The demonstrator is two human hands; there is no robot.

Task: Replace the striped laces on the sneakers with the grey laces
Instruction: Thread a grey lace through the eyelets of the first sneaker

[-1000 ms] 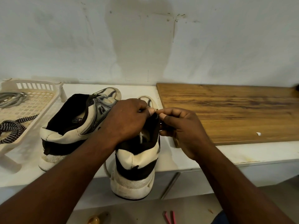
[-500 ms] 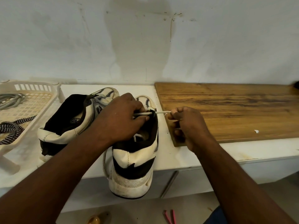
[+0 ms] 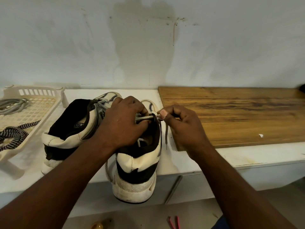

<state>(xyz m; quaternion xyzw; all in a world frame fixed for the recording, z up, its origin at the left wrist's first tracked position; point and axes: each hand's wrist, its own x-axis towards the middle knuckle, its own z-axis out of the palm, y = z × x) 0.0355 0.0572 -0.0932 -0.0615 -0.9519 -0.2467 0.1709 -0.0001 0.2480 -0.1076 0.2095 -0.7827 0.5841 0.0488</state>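
Two white and black sneakers stand on the white counter. The near sneaker has its heel toward me and hangs over the counter's front edge. My left hand grips its upper and a short stretch of grey lace across the opening. My right hand pinches that lace's tip just right of the shoe; a loose lace end hangs below it. The second sneaker leans at the left. A striped lace and a bundle of grey laces lie in the cream basket.
A wooden board covers the counter to the right, with a small white scrap on it. The wall stands close behind. Below the counter edge, pink-handled tool tips and a yellowish object lie on the floor.
My right hand has drawn the grey lace out to the right from the shoe's opening, then shifted its pinch to the tip. A loose lace end now hangs beside the shoe.
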